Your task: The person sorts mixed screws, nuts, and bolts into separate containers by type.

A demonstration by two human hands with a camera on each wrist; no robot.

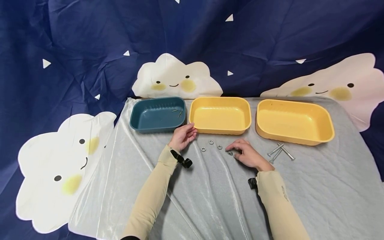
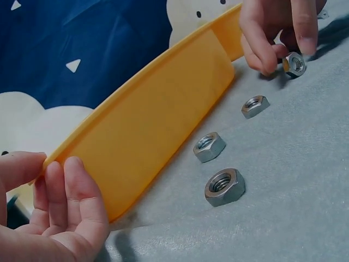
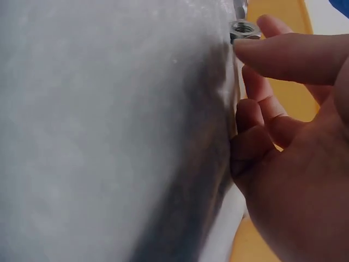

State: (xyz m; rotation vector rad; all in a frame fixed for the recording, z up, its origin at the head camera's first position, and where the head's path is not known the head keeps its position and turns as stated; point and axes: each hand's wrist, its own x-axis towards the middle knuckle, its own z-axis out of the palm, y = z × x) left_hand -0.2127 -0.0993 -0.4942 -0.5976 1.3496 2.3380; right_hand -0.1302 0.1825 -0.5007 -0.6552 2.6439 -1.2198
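Observation:
My left hand (image 1: 182,136) pinches the near-left rim of the middle yellow bin (image 1: 220,131), thumb on top and fingers against the outer wall in the left wrist view. To the right, my right hand (image 1: 247,154) has its thumb and a finger about a hex nut (image 2: 294,64), which stands tilted at the fingertips. The same nut (image 3: 244,28) shows beside the thumb in the right wrist view. Between the hands, three more nuts lie on the cloth: one nearest the left hand (image 2: 224,187), a middle one (image 2: 209,147) and a farther one (image 2: 255,107).
At the left stands a dark teal bin (image 1: 157,128) with several small brass-coloured pieces (image 1: 180,113) inside. Another yellow bin (image 1: 295,138) stands at the right, with long bolts (image 1: 280,153) lying crossed before it. Grey cloth (image 1: 210,200) covers the table; a blue curtain (image 1: 192,33) hangs behind.

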